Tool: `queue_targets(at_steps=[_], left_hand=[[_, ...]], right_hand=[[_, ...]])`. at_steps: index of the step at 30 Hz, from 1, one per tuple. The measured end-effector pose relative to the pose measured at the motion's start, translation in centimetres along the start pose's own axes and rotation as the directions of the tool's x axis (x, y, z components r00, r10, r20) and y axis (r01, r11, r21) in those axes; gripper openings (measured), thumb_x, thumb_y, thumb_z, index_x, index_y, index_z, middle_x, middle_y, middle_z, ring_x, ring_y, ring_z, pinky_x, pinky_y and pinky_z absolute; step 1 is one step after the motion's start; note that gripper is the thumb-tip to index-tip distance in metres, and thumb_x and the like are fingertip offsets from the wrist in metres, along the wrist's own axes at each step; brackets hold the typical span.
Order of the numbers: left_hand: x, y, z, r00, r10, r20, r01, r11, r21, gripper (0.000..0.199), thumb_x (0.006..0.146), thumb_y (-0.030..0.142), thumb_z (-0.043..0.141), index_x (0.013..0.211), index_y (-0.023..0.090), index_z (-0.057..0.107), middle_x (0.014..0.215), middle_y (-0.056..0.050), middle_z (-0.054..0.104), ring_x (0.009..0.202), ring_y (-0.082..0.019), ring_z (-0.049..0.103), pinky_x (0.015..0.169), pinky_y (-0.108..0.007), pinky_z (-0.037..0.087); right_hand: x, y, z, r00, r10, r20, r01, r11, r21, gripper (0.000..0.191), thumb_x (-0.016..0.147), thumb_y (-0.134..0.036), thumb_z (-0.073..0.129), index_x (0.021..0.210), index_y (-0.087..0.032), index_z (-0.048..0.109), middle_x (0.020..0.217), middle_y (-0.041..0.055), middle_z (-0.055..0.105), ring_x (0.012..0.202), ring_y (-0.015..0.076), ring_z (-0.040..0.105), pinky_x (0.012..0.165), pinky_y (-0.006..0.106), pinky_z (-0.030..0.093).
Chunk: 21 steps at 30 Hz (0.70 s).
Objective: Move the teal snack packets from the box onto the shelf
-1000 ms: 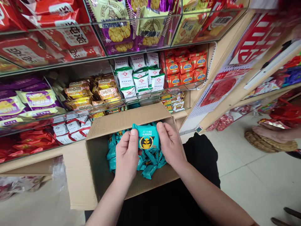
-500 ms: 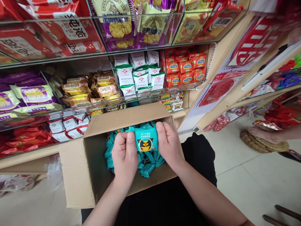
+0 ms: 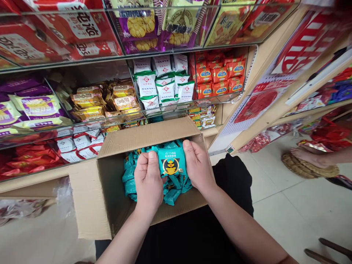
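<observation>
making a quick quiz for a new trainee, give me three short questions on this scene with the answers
1. What is held between the left hand and the right hand?
a) a purple packet
b) a teal packet
c) a red packet

2. True or false: the cardboard box is closed.

3. Fill in the blank: in the picture, the small orange-red packets sit just right of the white packets with ____ top edges.

Key: 1 b; 2 false; 3 green
</observation>
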<state>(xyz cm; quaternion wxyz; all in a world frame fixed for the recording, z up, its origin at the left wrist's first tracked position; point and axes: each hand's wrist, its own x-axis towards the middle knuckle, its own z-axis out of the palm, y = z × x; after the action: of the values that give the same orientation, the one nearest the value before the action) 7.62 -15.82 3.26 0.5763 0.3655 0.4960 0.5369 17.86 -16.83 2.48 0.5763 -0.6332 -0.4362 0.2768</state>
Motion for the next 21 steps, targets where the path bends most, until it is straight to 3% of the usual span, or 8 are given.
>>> queue_targets(at_steps=[15,21], left_hand=[[0.2,0.2,0.8,0.999,-0.028,0.025,0.029,0.998,-0.049,0.028,0.075,0.041,0.054,0.064,0.02,0.038,0.05,0.008,0.036,0.037,-0.003,0.033,0.028,-0.01,0.027],[0.6,-0.4,0.5,0.999,-0.025,0.044,0.027,0.998,-0.054,0.028,0.076,0.042,0.053,0.066,0.02,0.039,0.052,0.007,0.04,0.039,-0.004,0.039,0.03,-0.01,0.028]], right_hand=[[0.4,1.0,0.3,0.998,0.062,0.017,-0.063,0.989,0.132,0.038,0.086,-0.045,0.034,0.062,-0.017,0.038,0.057,-0.0035,0.034,0.054,0.0087,0.033,0.05,0.021,0.028],[0.4,1.1,0.5,0.998,0.064,0.025,-0.067,0.985,0.156,0.038,0.086,-0.046,0.034,0.061,-0.018,0.037,0.056,-0.0037,0.033,0.054,0.0087,0.033,0.05,0.021,0.029]])
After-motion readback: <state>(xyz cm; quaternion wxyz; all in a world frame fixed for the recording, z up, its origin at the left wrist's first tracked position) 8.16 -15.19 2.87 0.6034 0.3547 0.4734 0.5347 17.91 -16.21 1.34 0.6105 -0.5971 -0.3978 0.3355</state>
